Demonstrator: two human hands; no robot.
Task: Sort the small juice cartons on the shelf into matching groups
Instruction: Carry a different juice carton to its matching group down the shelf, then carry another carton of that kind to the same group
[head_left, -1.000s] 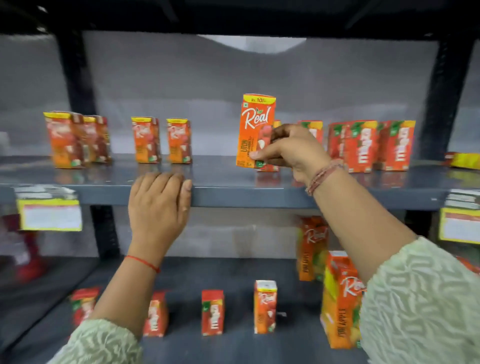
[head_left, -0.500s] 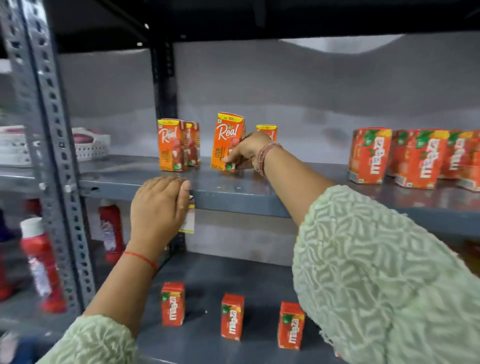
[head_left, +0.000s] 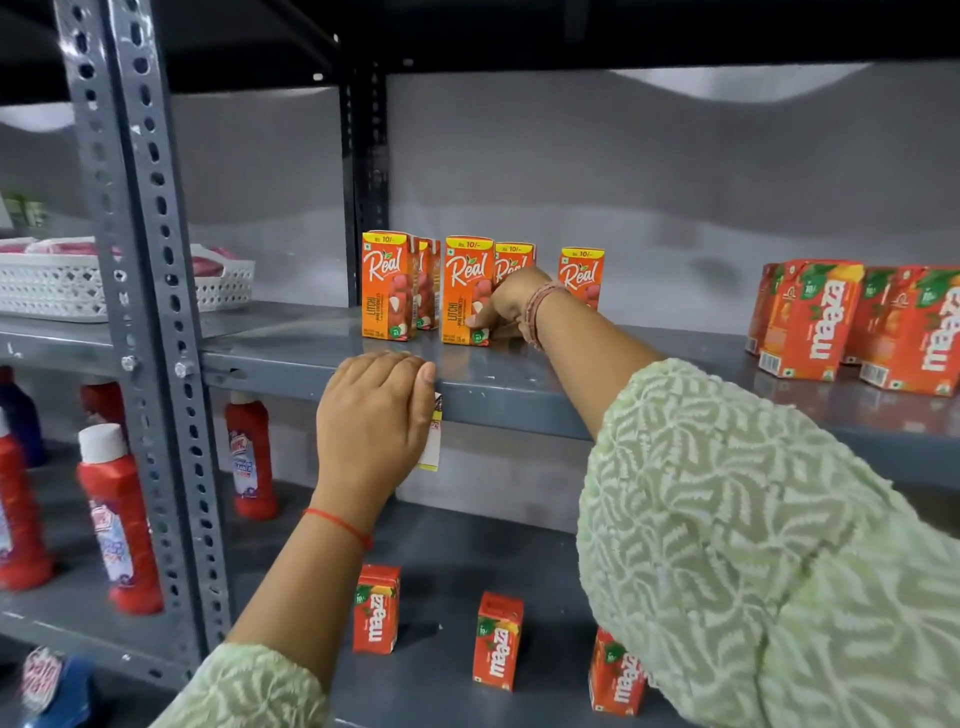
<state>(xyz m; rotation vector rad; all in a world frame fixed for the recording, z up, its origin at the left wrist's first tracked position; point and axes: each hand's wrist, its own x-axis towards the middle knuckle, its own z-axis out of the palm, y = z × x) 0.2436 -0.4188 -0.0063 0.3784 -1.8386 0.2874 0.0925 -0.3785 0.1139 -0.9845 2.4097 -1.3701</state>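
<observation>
Real Litchi carton (head_left: 466, 291) stood upright near the upper shelf (head_left: 291, 338) front edge, gripped low by the right hand (head_left: 506, 306); left hand (head_left: 371, 410) laid flat over the shelf lip, holding nothing; matching Real cartons (head_left: 388, 285) just beside on the left; Maaza cartons (head_left: 810, 317) grouped well apart rightward; nothing is seen blocking release.

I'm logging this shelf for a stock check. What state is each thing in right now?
Right hand: gripping the Litchi carton.
Litchi carton: upright on the upper shelf, held at its lower right.
Left hand: resting on the upper shelf edge, holding nothing.
Other Real cartons: upright, unheld.
Maaza cartons: upright, grouped at the right.
Lower-shelf Maaza cartons: upright, spaced apart.
</observation>
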